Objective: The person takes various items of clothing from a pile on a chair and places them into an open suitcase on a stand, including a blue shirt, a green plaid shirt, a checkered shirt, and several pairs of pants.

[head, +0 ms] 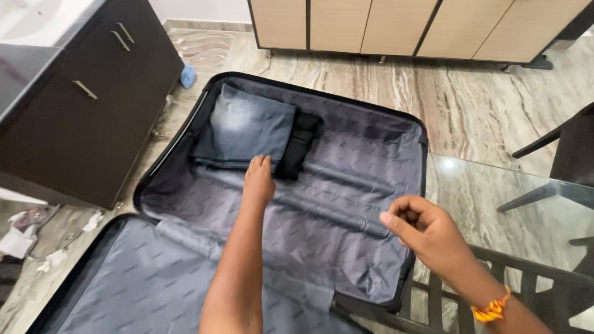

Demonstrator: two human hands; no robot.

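An open black suitcase (346, 204) with grey lining lies on the floor. Folded blue jeans (244, 127) rest in its far left corner, with a folded black garment (300, 145) beside them. My left hand (258, 179) lies flat on the near edge of the jeans and the lining, fingers pointing away from me. My right hand (421, 229) hovers over the suitcase's right side with its fingers loosely curled, holding nothing I can see. An orange thread band circles my right wrist.
A dark brown cabinet (80, 105) stands at left. Light wood cupboards (402, 28) line the far wall. A glass table (520, 204) and dark chairs sit at right. Paper scraps (37, 241) and a blue cloth (188, 75) lie on the marble floor.
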